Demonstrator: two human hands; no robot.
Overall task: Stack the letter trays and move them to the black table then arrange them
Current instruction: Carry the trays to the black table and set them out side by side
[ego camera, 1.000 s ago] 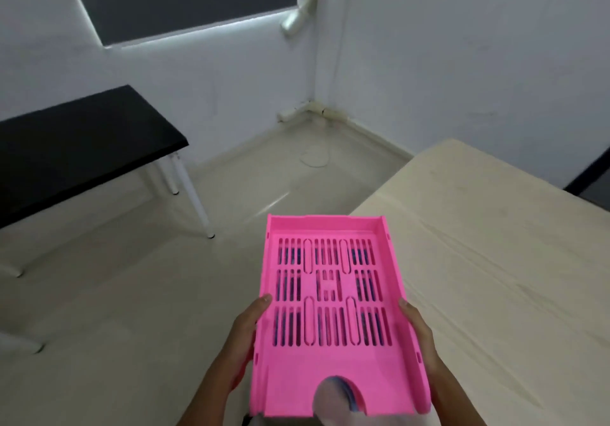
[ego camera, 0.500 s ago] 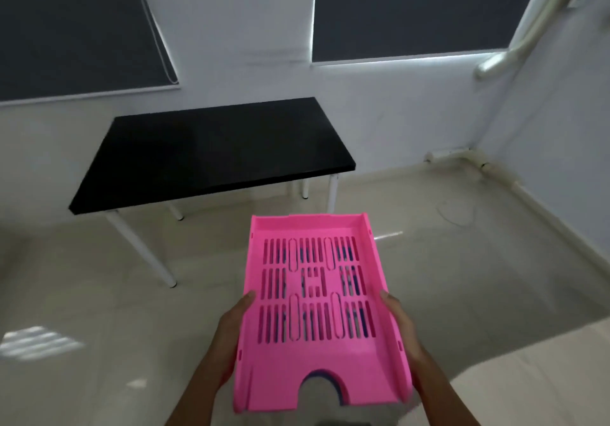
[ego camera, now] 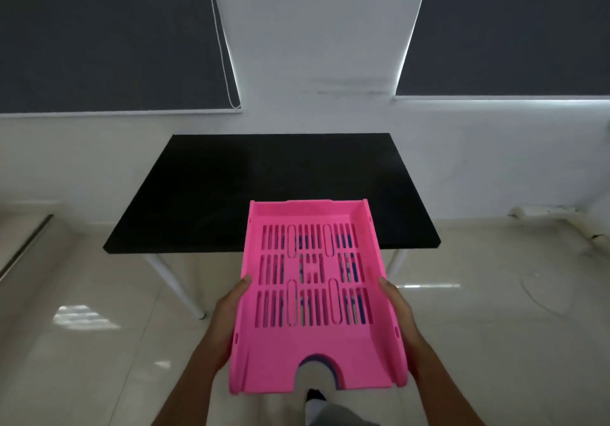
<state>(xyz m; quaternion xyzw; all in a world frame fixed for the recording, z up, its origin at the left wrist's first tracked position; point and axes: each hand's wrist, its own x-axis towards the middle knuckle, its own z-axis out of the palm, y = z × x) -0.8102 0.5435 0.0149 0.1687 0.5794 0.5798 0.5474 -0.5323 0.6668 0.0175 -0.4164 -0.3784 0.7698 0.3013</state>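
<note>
I carry a stack of letter trays (ego camera: 313,343) in front of me, held level above the floor. The pink tray is on top; purple and blue edges of trays beneath show through its slots and front notch. My left hand (ego camera: 227,320) grips the stack's left side and my right hand (ego camera: 397,316) grips its right side. The black table (ego camera: 211,194) stands straight ahead against the wall, and the stack's far end overlaps its front edge in view.
The table has white legs (ego camera: 175,283) on a glossy tiled floor (ego camera: 82,359). Two dark roller blinds (ego camera: 109,36) hang on the white wall behind it. A white pipe (ego camera: 541,211) runs along the floor at the right. My foot (ego camera: 315,399) shows below the stack.
My view has swung left from the beige table to face the black table head-on, and the table now looks closer. Both hands keep the same hold on the stack.
</note>
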